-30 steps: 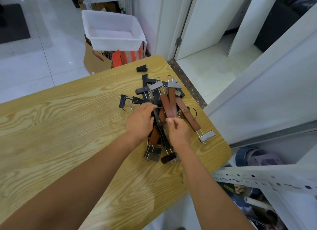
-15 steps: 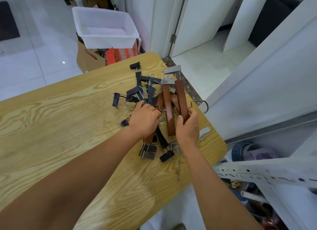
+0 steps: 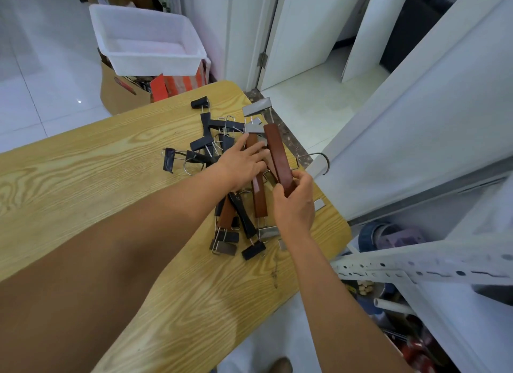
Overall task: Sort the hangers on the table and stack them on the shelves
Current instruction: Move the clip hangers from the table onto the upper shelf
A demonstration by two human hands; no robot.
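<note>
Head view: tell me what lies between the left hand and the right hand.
In the head view, a brown hanger lies flat between the left hand and the right hand, which grips a second brown hanger.

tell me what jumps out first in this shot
A tangle of black and brown hangers lies near the right end of the wooden table. The right hand grips one brown hanger at the pile's right side, while the left hand rests straight-fingered on the pile beside it. A white bin sits on a cardboard box beyond the table's far edge.
</note>
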